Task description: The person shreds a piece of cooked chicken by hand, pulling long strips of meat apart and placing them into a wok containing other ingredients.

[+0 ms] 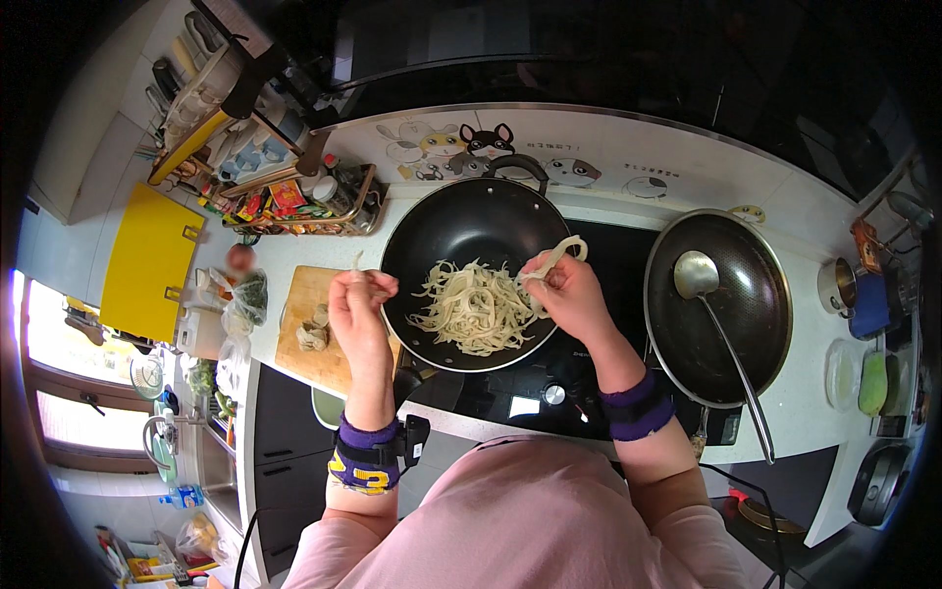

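Note:
A black wok (pixel 471 221) sits in front of me with a heap of pale, flat strips (pixel 475 309), like noodles or shredded mushroom, in it. Over the wok's right side, my right hand (pixel 563 287) pinches a pale strip that loops up above the fingers. My left hand (pixel 360 294) is at the wok's left rim, fingertips pinched on a small pale piece (pixel 358 259). Just left of that hand, a wooden cutting board (pixel 298 291) carries a few pale lumps (pixel 313 336).
A second pan (pixel 662 331) on the right holds a metal ladle (pixel 695 276). A condiment rack (pixel 331 213) stands behind the board. The wok's handle (pixel 412 383) points towards me over the cooktop (pixel 515 390). Plastic bags (pixel 234 353) lie at the left.

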Action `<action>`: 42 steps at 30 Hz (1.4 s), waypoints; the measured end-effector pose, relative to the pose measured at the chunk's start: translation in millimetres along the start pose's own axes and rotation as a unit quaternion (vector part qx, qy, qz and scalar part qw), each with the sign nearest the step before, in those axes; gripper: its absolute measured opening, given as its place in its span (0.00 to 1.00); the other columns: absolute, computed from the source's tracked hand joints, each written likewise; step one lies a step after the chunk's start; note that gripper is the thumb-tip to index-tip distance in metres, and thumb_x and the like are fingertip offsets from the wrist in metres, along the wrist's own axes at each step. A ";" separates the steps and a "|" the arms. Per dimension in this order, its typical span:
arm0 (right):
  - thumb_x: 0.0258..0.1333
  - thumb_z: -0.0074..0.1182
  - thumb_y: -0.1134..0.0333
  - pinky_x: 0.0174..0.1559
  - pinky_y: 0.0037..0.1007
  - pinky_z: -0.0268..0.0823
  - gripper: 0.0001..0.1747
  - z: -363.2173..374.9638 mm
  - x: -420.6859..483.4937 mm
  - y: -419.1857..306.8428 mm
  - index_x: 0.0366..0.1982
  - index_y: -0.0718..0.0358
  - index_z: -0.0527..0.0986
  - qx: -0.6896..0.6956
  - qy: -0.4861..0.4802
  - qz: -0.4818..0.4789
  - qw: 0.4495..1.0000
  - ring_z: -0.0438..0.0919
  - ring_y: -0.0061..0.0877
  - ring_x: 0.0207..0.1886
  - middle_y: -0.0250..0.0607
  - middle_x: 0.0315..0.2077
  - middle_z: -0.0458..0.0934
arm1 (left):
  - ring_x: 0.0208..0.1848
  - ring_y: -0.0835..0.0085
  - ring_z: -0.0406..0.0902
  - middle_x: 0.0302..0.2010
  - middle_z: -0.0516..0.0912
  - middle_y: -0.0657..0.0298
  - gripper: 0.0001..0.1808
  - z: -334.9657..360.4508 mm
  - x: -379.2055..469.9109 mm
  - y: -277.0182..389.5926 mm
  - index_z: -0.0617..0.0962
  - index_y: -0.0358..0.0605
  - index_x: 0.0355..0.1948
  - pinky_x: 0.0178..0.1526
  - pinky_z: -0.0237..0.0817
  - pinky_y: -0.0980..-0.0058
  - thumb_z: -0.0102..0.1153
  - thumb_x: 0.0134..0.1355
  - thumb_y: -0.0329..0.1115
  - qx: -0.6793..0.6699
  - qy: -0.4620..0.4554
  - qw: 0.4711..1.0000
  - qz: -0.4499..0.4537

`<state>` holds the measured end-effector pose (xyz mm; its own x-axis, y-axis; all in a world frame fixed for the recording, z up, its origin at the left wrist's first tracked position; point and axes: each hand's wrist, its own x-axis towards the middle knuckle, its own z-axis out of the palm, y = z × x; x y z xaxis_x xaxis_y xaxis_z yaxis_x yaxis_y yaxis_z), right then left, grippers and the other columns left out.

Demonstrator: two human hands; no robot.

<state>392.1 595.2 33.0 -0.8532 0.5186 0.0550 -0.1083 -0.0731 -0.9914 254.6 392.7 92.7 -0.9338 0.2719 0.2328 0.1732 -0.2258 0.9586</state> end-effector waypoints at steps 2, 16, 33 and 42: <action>0.52 0.57 0.73 0.29 0.16 0.64 0.06 6.1 -1.6 -3.9 0.33 0.65 0.73 0.010 -0.042 -0.012 0.999 0.72 0.09 0.26 0.28 0.24 0.75 | 0.31 0.76 0.76 0.33 0.79 0.58 0.05 10.7 -9.0 2.2 0.71 0.40 0.37 0.37 0.69 0.79 0.50 0.63 0.31 0.071 -0.063 0.995 -0.029; 0.45 0.62 0.71 0.29 0.20 0.66 0.10 10.7 -2.5 -8.3 0.28 0.69 0.75 -0.166 -0.056 0.028 0.984 0.73 0.16 0.22 0.38 0.20 0.75 | 0.26 0.78 0.77 0.29 0.82 0.59 0.05 21.8 -17.5 14.8 0.78 0.35 0.34 0.33 0.69 0.83 0.52 0.57 0.20 0.005 -0.143 0.982 -0.121; 0.49 0.60 0.73 0.32 0.20 0.68 0.11 -6.4 5.3 7.2 0.37 0.67 0.77 -0.085 0.026 0.038 0.995 0.76 0.15 0.27 0.35 0.26 0.80 | 0.43 0.72 0.77 0.43 0.79 0.57 0.12 10.5 -5.6 37.4 0.75 0.36 0.46 0.47 0.69 0.75 0.50 0.61 0.24 -0.028 -0.094 0.994 -0.043; 0.53 0.55 0.75 0.42 0.19 0.68 0.20 7.0 -4.9 -14.3 0.50 0.68 0.72 0.032 -0.114 0.045 0.992 0.76 0.14 0.36 0.35 0.34 0.79 | 0.40 0.75 0.77 0.38 0.78 0.62 0.12 33.6 -27.1 8.6 0.80 0.39 0.41 0.45 0.67 0.79 0.54 0.55 0.21 0.300 -0.280 0.911 -0.031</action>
<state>394.2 587.8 47.7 -0.9530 0.3029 -0.0004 -0.0529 -0.1676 -0.9844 292.0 414.8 100.1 -0.6708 0.7390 0.0620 0.4233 0.3128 0.8503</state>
